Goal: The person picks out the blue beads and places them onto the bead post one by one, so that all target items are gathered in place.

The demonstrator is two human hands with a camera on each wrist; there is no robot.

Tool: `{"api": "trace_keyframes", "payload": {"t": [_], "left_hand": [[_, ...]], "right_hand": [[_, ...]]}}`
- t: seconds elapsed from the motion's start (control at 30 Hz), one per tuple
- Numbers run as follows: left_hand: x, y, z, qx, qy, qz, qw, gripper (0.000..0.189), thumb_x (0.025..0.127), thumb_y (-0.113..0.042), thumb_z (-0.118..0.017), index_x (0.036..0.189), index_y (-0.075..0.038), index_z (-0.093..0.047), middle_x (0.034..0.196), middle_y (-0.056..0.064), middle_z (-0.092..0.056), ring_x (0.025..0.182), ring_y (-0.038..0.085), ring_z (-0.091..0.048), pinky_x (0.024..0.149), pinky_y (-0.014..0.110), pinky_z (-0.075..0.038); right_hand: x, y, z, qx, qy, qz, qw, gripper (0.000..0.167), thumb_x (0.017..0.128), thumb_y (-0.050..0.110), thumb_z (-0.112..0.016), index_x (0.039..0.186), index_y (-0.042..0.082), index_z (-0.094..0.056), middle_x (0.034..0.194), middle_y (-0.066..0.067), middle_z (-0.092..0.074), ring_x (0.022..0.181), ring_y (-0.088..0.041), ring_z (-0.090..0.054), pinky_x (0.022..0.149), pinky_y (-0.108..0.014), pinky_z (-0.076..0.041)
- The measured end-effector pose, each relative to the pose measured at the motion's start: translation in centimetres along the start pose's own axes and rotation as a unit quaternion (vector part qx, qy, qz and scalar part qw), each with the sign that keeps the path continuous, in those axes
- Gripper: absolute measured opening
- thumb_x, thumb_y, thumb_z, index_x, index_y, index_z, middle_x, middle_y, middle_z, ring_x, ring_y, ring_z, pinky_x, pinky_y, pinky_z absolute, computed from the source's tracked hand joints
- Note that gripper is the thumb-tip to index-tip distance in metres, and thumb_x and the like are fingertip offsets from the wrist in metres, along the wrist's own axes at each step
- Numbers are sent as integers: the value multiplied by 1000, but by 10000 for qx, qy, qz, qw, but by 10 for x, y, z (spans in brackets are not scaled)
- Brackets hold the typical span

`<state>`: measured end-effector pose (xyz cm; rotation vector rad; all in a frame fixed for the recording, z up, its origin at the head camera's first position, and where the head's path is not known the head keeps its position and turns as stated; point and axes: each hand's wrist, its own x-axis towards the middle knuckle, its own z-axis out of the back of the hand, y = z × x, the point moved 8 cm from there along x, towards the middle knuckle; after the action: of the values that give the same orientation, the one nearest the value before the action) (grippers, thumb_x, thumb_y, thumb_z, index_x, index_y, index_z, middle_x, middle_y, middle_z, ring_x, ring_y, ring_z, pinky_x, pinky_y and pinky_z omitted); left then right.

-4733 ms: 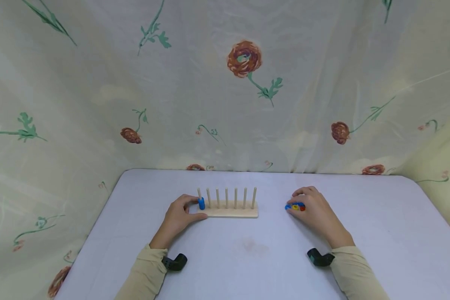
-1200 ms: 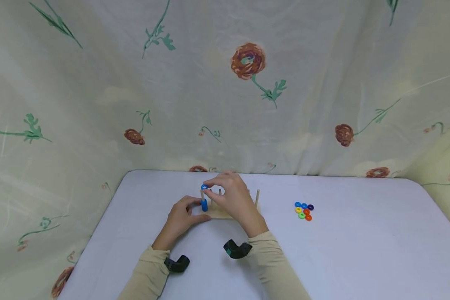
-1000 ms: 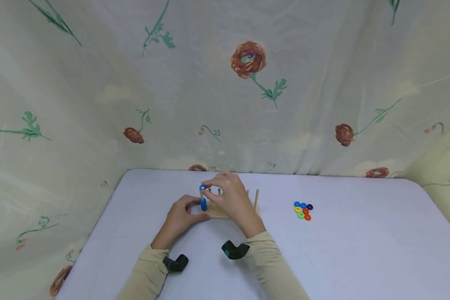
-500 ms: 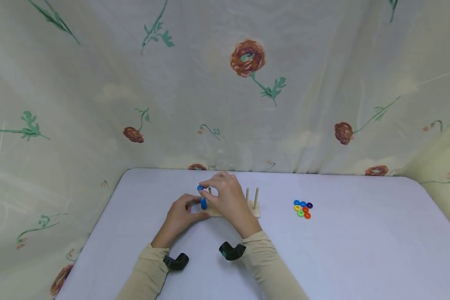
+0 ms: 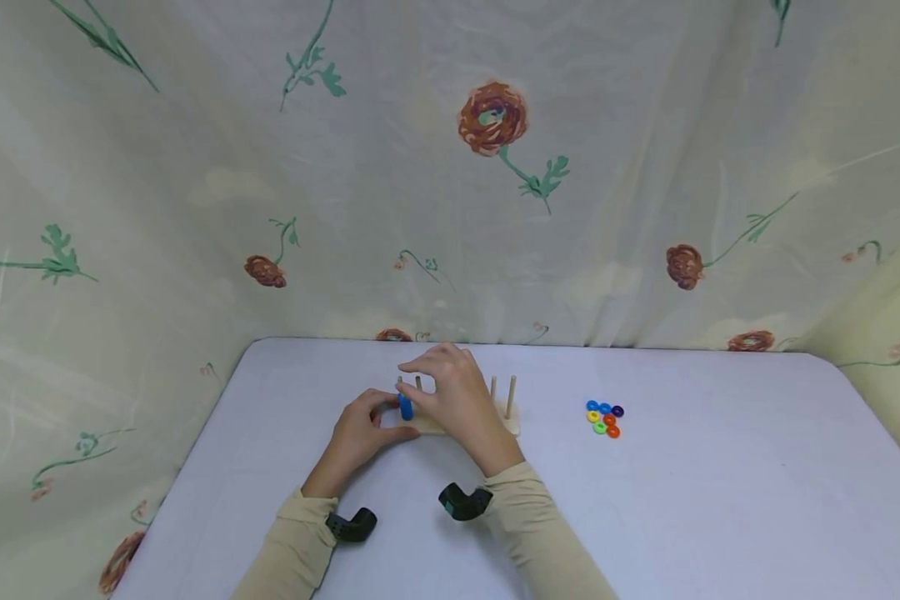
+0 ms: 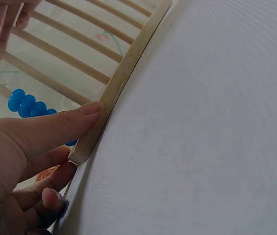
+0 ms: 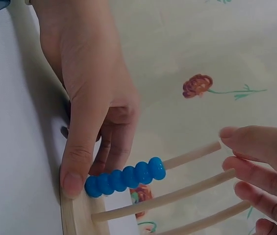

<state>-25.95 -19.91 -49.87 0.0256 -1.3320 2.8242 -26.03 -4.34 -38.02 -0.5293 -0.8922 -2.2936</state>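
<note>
A wooden peg stand [image 5: 512, 422] with a row of upright pegs stands on the table, its middle hidden behind my right hand. My left hand [image 5: 360, 431] grips the left end of its base, thumb at the front [image 6: 87, 115]. Several blue beads [image 7: 125, 178] are stacked on the end peg beside that hand, and the bare peg tip shows above them. My right hand [image 5: 456, 396] hovers at the top of the end peg, with thumb and forefinger parted and nothing between them. In the right wrist view its thumb [image 7: 236, 137] is close to the peg tip.
Right of the stand lies a small cluster of loose beads on the white table [image 5: 720, 467]: blue, dark purple, yellow [image 5: 593, 416], green and orange [image 5: 612, 432]. A flowered curtain [image 5: 570, 208] hangs behind the table. Each wrist bears a black camera.
My right hand fetched a blue bead from the cluster, set it over the end peg and let go; it dropped onto the stack, now taller. My left hand kept its grip.
</note>
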Motion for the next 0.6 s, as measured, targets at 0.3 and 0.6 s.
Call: {"api": "trace_keyframes", "payload": {"t": [0.3, 0.6], "left_hand": [[2, 2, -1, 64, -34, 43, 10000, 52, 75, -32, -94, 119, -12, -75, 93, 3, -59, 68, 14, -42, 60, 24, -33], [2, 2, -1, 81, -37, -18, 10000, 53, 75, -34, -94, 119, -10, -75, 92, 3, -59, 67, 14, -42, 59, 24, -33]], "right_hand": [[0, -4, 9, 24, -184, -80, 9998, 22, 87, 28, -85, 105, 16, -83, 101, 0, -80, 107, -21, -67, 101, -43, -51], [-4, -16, 25, -4, -282, -219, 9994, 21, 87, 25, -85, 104, 15, -83, 101, -1, -80, 105, -22, -67, 96, -46, -52]]}}
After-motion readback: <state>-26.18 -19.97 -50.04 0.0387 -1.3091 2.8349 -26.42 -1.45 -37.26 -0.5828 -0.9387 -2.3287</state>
